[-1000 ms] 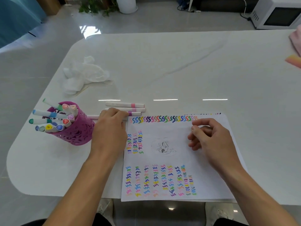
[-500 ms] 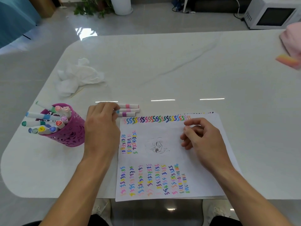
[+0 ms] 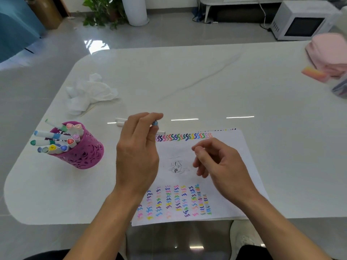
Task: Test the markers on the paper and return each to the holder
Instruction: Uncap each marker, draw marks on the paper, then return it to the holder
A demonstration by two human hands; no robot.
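Note:
My left hand (image 3: 138, 151) is raised above the paper's top left corner and pinches a marker (image 3: 155, 123); only its blue-capped end shows between my fingertips. White markers (image 3: 120, 122) lie on the table behind that hand, mostly hidden by it. The paper (image 3: 232, 147) is covered with rows of coloured squiggles and a small sketch in the middle. My right hand (image 3: 219, 167) hovers over the paper's right half with fingers loosely curled and nothing in it. The purple mesh holder (image 3: 84, 152) stands to the left, leaning, with several markers sticking out.
Crumpled white tissue (image 3: 88, 92) lies behind the holder. A pink cloth (image 3: 328, 53) and an orange-pink block (image 3: 313, 73) sit at the table's far right edge. The table's (image 3: 206, 81) front edge runs just under the paper.
My left hand has lifted off the table with one marker pinched in its fingertips. My right hand has stayed over the paper, almost unmoved.

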